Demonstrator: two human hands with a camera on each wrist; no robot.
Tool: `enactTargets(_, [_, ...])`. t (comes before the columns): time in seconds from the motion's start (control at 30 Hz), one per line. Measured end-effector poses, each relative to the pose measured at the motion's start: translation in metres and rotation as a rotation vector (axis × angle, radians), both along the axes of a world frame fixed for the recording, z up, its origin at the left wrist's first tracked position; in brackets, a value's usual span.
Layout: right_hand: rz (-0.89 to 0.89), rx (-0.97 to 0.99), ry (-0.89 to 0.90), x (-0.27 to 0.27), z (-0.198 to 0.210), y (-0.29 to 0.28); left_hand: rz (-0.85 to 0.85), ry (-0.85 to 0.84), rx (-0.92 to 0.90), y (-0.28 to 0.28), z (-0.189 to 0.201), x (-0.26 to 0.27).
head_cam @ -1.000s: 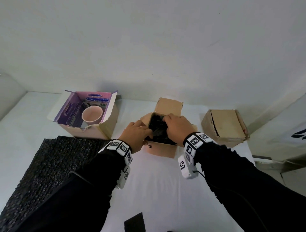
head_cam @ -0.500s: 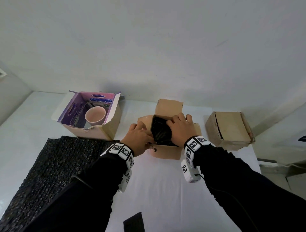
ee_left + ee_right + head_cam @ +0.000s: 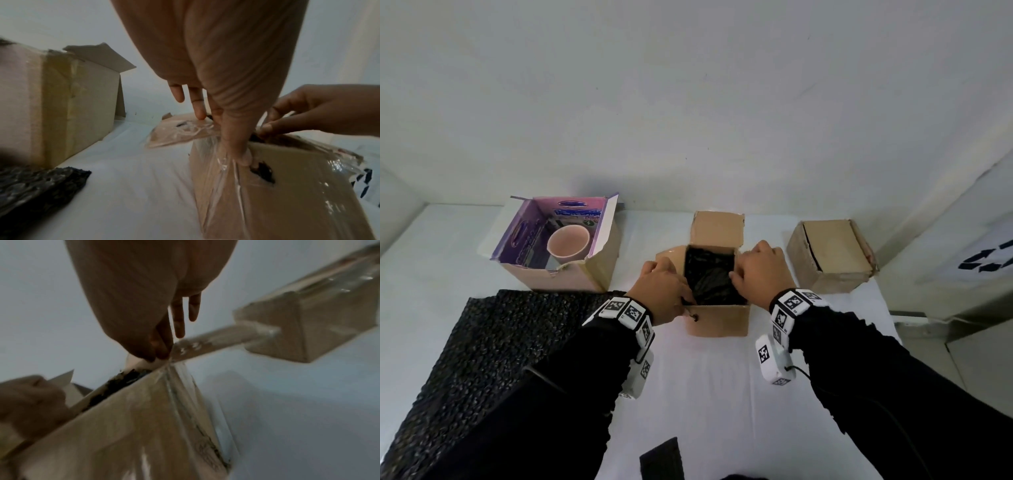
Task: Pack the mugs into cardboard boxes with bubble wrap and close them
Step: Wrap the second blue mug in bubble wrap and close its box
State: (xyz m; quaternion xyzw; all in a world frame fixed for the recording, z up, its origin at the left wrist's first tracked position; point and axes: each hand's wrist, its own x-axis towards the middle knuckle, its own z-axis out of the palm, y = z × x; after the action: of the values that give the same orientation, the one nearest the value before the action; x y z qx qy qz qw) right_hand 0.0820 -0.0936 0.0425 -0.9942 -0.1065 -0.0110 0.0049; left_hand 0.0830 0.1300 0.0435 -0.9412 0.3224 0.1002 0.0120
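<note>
Gaping between both hands, middle box [image 3: 717, 318] shows crinkled black bubble wrap [image 3: 709, 278].

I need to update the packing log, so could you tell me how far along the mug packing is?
Done: the right-hand box looks closed. In hand: the middle box, filled with black bubble wrap, flaps open, left hand and right hand at its rim. Left: the pink mug sits unwrapped in the purple-lined box.

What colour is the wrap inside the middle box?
Black; the wrap fills the open middle box, clearest in the head view.
</note>
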Motion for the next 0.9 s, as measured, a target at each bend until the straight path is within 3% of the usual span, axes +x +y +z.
enactTargets(0.07, [-0.135,0.208,-0.107,-0.008,-0.005,-0.011,0.04,0.003,-0.089,0.004,0.001,-0.003])
enactTargets(0.13, [-0.327,0.308,-0.134,-0.016,-0.013,-0.022,0.2,-0.064,-0.234,0.007,0.0,-0.008])
enactTargets(0.23, [-0.628,0.589,0.189,-0.026,-0.016,-0.032,0.554,-0.138,-0.348,0.012,-0.011,-0.015])
enactTargets(0.3, [-0.708,0.815,0.204,-0.03,-0.015,-0.037,0.672,-0.016,-0.492,0.014,-0.014,-0.016])
enactTargets(0.4, [-0.704,0.934,0.01,-0.033,-0.007,-0.039,0.608,0.078,-0.882,0.009,-0.004,-0.019])
enactTargets(0.47, [-0.665,1.015,-0.073,-0.036,-0.002,-0.032,0.468,0.084,-0.989,-0.003,0.005,-0.024])
enactTargets(0.57, [-0.606,1.101,-0.155,-0.042,0.007,-0.013,0.273,0.157,-0.769,-0.017,0.0,-0.024])
enactTargets(0.63, [-0.538,1.147,-0.165,-0.045,0.008,0.0,0.178,0.122,-0.513,-0.018,-0.008,-0.025])
enactTargets(0.7, [-0.436,1.135,-0.154,-0.047,0.002,0.008,0.079,0.057,-0.406,-0.016,-0.012,-0.027])
enactTargets(0.83, [-0.12,0.83,-0.083,-0.053,-0.022,0.012,-0.059,0.08,-0.351,-0.001,-0.017,-0.026])
enactTargets(0.9, [0.01,0.595,-0.089,-0.056,-0.03,0.006,-0.108,-0.038,-0.278,0.007,-0.022,-0.027])
